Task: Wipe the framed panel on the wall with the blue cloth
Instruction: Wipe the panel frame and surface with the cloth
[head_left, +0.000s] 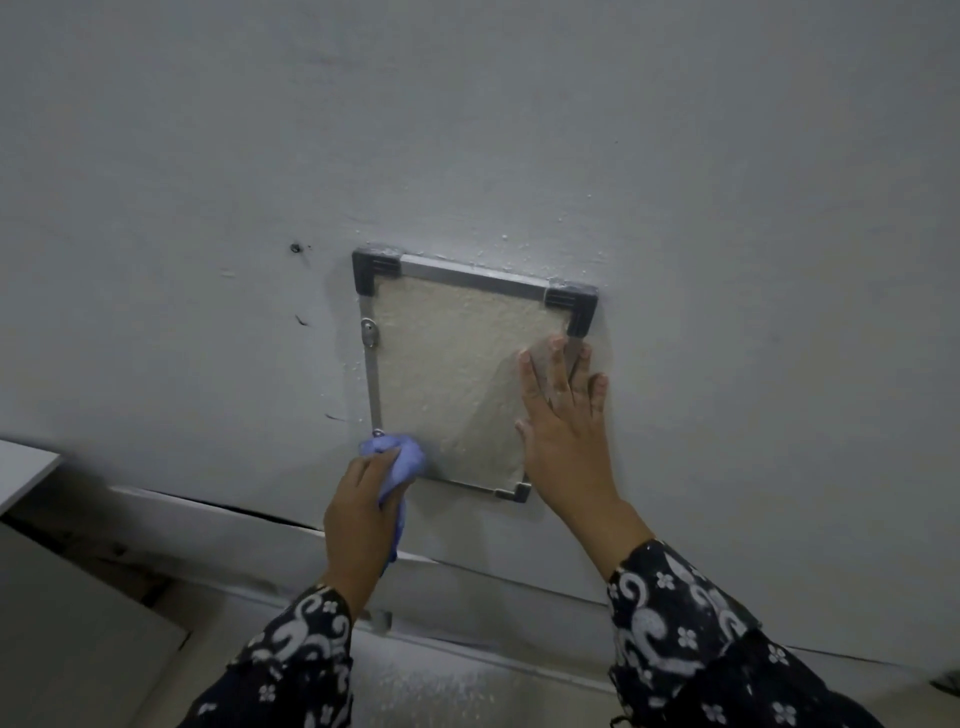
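I see one framed panel (457, 374) on the gray wall (519, 130). My left hand (363, 514) squeezes the blue cloth (397, 457) at its bottom left corner. My right hand (566, 431) lies flat and spread on its right edge. Two black corner caps (376, 270) sit on top.

Plain indoor room, painted wall (519, 130), cracked skirting (249, 512)

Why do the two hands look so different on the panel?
The left hand is closed around the bunched blue cloth; the right hand lies flat and open, holding nothing. The left hand is at the framed panel's lower left corner; the right hand is at its right edge, fingers spread and pointing up. Both have dark patterned sleeves and reach the same panel.
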